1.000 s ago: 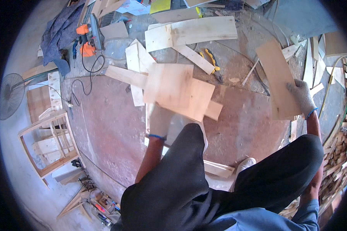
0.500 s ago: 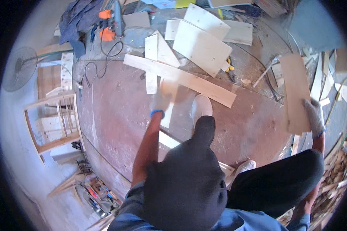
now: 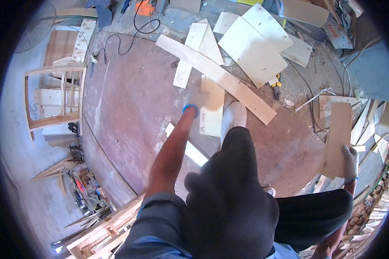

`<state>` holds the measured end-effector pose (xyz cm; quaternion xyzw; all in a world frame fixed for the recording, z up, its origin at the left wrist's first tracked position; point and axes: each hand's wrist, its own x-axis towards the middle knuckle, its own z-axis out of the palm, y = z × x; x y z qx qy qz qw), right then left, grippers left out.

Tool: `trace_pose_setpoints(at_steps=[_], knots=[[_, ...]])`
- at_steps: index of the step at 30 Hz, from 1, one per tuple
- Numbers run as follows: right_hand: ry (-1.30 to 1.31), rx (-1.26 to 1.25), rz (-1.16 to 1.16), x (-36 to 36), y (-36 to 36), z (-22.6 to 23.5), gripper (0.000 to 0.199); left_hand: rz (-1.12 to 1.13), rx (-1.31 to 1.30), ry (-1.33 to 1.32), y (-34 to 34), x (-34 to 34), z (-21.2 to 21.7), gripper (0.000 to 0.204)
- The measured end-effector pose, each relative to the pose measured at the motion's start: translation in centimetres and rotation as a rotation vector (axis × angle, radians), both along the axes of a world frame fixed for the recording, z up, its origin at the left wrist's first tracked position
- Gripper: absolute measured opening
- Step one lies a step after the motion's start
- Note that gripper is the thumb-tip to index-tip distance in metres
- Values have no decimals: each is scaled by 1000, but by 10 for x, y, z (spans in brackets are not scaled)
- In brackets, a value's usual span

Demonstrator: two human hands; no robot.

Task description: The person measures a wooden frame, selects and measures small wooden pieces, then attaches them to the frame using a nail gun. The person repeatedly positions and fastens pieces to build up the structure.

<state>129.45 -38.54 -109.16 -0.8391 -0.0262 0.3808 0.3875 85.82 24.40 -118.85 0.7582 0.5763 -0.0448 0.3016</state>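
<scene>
My left hand (image 3: 197, 96), in a pale glove with a blue cuff, is at the left edge of a short, light wooden board (image 3: 214, 114) beside my shoe. Its fingers look closed on that edge, though they are slightly blurred. Out to the right, my right hand (image 3: 351, 162), also gloved, grips the side of a few thin wooden boards (image 3: 339, 129) held together and upright. A long narrow plank (image 3: 220, 77) lies slantwise just beyond the short board. Another narrow strip (image 3: 196, 154) is on the floor below my left forearm, partly hidden by my leg.
Several pale panels (image 3: 255, 47) overlap on the far floor, near a yellow-and-black tool (image 3: 277, 82). A black cord (image 3: 136, 28) runs to an orange power tool (image 3: 145, 7). At left stands a wooden frame (image 3: 55, 122); wood scraps (image 3: 371, 211) are heaped at right.
The view has shifted, so the floor objects appear farther right and higher. My left hand stays at the short board, which now shows more of its face. My right hand still holds its boards.
</scene>
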Motion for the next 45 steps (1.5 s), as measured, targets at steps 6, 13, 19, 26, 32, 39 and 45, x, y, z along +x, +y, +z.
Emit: trace_pose_setpoints(at_steps=[6,13,19,26,32,39,45], knots=[[15,48,-7,-3,32,7,36,48,6,80,-19,0,19,55],[27,42,50,-5,40,16,39,-259,-9,24,-30,15,80,50],[15,160,132,7,73,64,39,543,-497,-1011,5,-6,171,43],[-35,221,212,-1,177,97,31,251,-758,-1095,-70,177,214,54],[-19,176,128,-23,194,114,55,4,-749,-894,-185,336,186,54],[-24,405,-474,-47,104,91,37,-526,-706,-701,-291,423,148,58],[-361,347,-839,-94,74,53,42,-498,-1350,-362,-399,436,161,58]])
